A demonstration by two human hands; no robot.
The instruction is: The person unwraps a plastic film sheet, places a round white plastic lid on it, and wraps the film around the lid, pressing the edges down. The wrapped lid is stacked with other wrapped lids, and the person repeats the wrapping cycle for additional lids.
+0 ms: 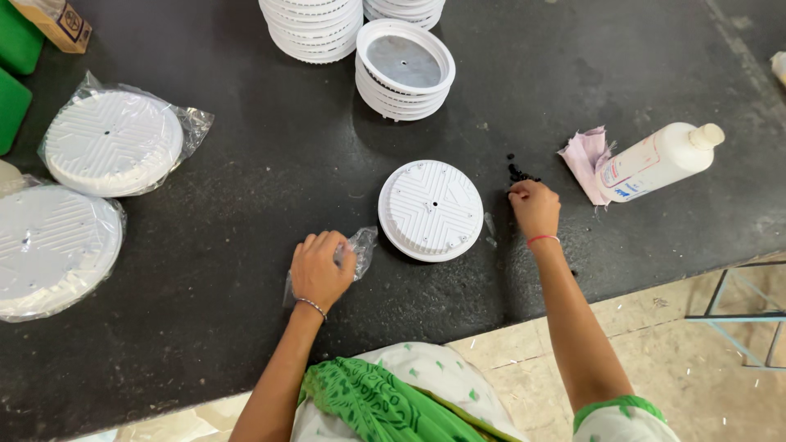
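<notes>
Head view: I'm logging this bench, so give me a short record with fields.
left hand: rests on a clear plastic bag
right hand: fingertips at small black pieces
between hands: white round cover, ribbed side up
far side: stacks of covers
right: white bottle on pink cloth
left: bagged covers

Left wrist: I see a thin beaded metal bracelet (311, 306).
Right wrist: a thin red thread band (542, 239).
Clothing: white garment with green leaf print (426, 372), bright green patterned scarf (368, 405).
</notes>
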